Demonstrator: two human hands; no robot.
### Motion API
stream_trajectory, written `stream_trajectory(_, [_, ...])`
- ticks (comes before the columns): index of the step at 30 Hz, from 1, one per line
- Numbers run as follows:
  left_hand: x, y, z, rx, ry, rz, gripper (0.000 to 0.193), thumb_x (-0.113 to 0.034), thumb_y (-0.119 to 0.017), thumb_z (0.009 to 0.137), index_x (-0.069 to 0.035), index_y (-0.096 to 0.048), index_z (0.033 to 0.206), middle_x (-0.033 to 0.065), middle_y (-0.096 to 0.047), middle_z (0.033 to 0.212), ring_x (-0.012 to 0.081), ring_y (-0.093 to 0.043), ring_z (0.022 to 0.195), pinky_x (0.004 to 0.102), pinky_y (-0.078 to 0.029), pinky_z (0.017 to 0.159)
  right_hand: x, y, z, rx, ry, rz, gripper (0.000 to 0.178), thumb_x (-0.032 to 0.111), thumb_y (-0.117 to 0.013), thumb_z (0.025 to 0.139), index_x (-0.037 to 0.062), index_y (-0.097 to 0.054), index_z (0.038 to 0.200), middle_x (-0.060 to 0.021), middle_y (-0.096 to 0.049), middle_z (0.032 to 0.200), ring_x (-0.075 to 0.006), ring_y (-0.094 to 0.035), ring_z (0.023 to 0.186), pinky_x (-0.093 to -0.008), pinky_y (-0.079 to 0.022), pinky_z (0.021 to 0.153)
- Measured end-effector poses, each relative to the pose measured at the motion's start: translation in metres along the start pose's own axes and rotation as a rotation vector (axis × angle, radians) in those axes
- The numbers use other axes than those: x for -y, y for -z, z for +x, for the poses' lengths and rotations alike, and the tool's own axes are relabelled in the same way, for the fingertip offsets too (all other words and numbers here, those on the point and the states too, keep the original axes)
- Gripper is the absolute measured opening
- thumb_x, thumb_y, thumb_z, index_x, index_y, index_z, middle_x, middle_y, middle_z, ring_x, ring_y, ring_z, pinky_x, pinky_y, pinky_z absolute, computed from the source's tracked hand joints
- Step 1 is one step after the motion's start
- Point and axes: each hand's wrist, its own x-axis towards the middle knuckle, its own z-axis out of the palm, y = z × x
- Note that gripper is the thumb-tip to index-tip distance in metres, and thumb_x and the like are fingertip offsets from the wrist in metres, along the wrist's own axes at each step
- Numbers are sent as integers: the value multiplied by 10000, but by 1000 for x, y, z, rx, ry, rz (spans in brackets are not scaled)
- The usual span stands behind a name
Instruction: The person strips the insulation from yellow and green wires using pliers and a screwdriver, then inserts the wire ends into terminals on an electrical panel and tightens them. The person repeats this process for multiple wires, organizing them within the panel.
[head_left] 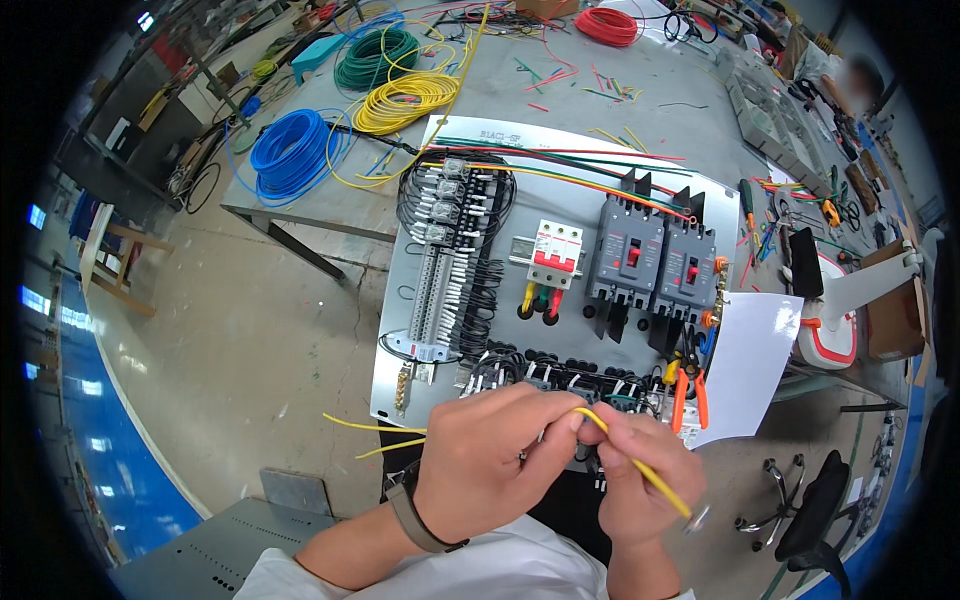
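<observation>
Head view: We see the left hand and right hand meeting over the panel's near edge, fingers of both pinched closed on a yellow wire, seemingly to steady its bend from two sides. Orange-handled pliers lie just beyond, probably for easy reach; a yellow coil sits farther back on the worktop, perhaps to leave working room.

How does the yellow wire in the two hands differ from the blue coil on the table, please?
The yellow wire bends gently, while the blue coil is wound into many loops. The left hand and right hand hold the yellow wire; the blue coil lies untouched on the table. Their colours differ: yellow wire, blue coil. Both are slender and flexible-looking.
</observation>
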Motion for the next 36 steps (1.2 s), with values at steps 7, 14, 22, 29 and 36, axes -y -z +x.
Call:
stream_trajectory(7, [-1, -1, 0, -48, -74, 104, 116, -32, -696, 946, -18, -748, 1049, 86, -680, 707, 180, -663, 558, 295, -489, 506, -1, -5, -1, 19, 214, -234, 276, -53, -822, 820, 7, -763, 1083, -208, -763, 1109, -306, -766, 849, -337, -622, 752])
stream_trajectory(14, [-2, -4, -4, -94, -60, 119, 116, -24, -695, 942, -22, -748, 1044, 90, -669, 702, 189, -631, 546, 306, -472, 501, 0, -10, -3, 57, 293, -322, 289, -60, -810, 822, 4, -762, 1099, -213, -740, 1169, -315, -754, 896, -355, -628, 768])
stream_trajectory(22, [9, 7, 2, -19, -28, 153, 158, -37, -684, 950, -14, -748, 1093, 113, -708, 774, 221, -678, 618, 322, -513, 554, -7, -1, -9, 37, -349, 325, 292, 100, -563, 1065, -133, -667, 1207, -233, -746, 1108, -265, -746, 969, -379, -603, 886])
stream_trajectory(29, [20, 2, -1, 60, -164, 292, 284, -20, -716, 910, -33, -719, 1193, 124, -720, 855, 267, -685, 654, 342, -529, 560, -16, 19, -15, 426, -717, 684, 420, 268, -560, 1086, -131, -658, 1175, -195, -748, 911, -248, -745, 849, -362, -601, 786])
stream_trajectory(36, [24, 1, -4, 117, -137, 401, 335, -2, -715, 890, -34, -699, 1223, 144, -720, 907, 296, -703, 720, 361, -556, 617, -25, 26, -18, 295, -939, 1086, 319, 245, -576, 1076, -70, -623, 1106, -207, -715, 746, -229, -667, 547, -305, -525, 523])
